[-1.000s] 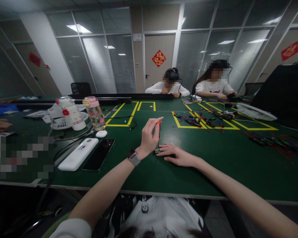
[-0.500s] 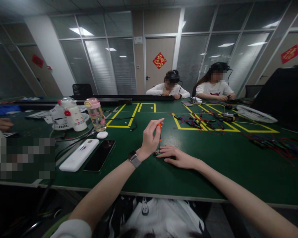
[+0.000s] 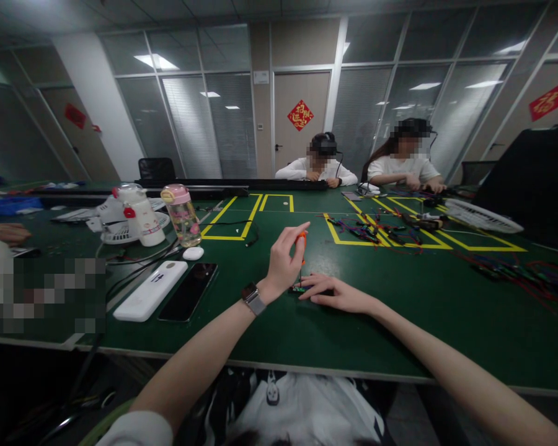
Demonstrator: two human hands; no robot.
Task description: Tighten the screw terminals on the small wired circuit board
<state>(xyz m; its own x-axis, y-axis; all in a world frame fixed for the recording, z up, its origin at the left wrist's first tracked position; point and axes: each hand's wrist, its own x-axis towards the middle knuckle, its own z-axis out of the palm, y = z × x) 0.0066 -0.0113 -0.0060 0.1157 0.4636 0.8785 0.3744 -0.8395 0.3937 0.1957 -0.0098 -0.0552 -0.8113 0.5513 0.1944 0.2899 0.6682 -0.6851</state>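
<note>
My left hand [image 3: 287, 257] is closed round the orange handle of a screwdriver [image 3: 302, 257], which stands upright with its thin dark shaft pointing down. Its tip meets a small green circuit board [image 3: 297, 289] lying on the table, partly covered by fingers. From the right, my right hand [image 3: 331, 291] rests low on the tabletop, fingers stretched out and apart. Its fingertips touch the board beside the screwdriver's shaft, pressing rather than wrapping round it. Whatever the tip sits in is too small to make out.
A black phone [image 3: 188, 292], white power bank [image 3: 151, 291], white earbud case [image 3: 193, 253], pink-lidded bottle [image 3: 182, 217] and white jug [image 3: 142, 217] stand left on the green table [image 3: 260, 337]. Wired boards [image 3: 360, 228] lie right. Two people sit opposite; another person's hand [image 3: 7, 233] shows left.
The view has shifted slightly. My left hand stays on the upright screwdriver, and my right fingers have moved a little on the board. A co-worker at the far right has moved their hands.
</note>
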